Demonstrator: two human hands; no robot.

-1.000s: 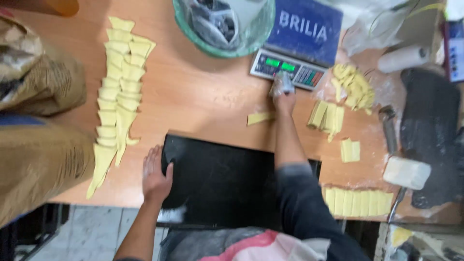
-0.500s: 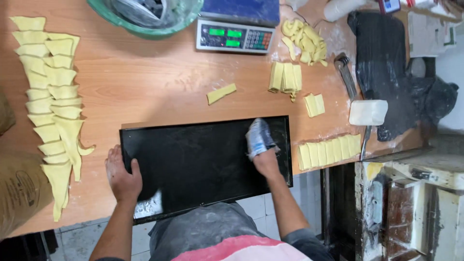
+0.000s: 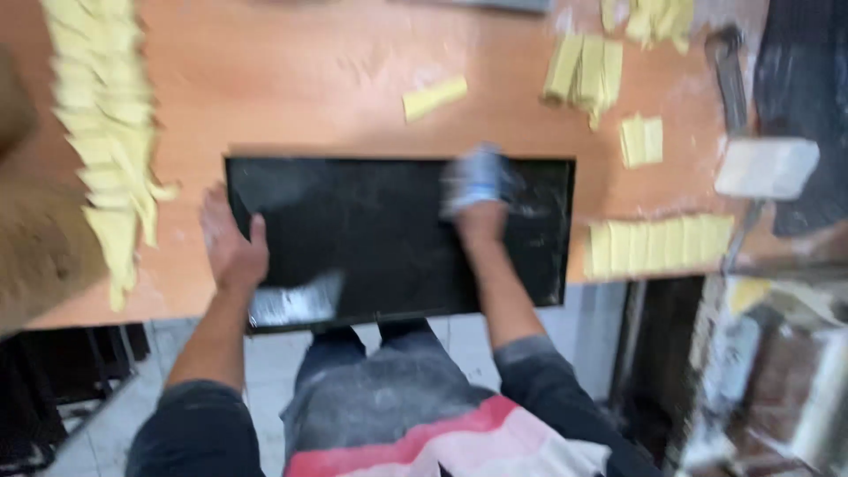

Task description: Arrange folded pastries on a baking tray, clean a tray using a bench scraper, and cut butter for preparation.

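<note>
We look straight down on a black baking tray (image 3: 371, 230) lying flat on the orange-brown worktable (image 3: 291, 79), its near edge hanging out past the table's front edge toward our body. Our left hand (image 3: 231, 252) lies on the tray's left rim, fingers spread and flat, not closed on anything; by the look of it the hand is there to pin the tray so it does not slide. Our right hand (image 3: 481, 221) presses on the tray's upper right part and is closed on a pale, bluish-white wad (image 3: 477, 179), perhaps a cloth or a wrapped block, too blurred to tell which. It sits against the dark surface as for rubbing, which would explain the bracing hand opposite.

Around the tray, cut dough is kept out of the way: a long heap of pale triangles (image 3: 102, 132) along the left, a single strip (image 3: 435, 97) just above the tray, stacked pieces (image 3: 583, 75) farther right, and a row of cut rectangles (image 3: 658, 245) just beside the tray's right end. A white-handled scraper (image 3: 767, 166) lies on the table's right side.
</note>
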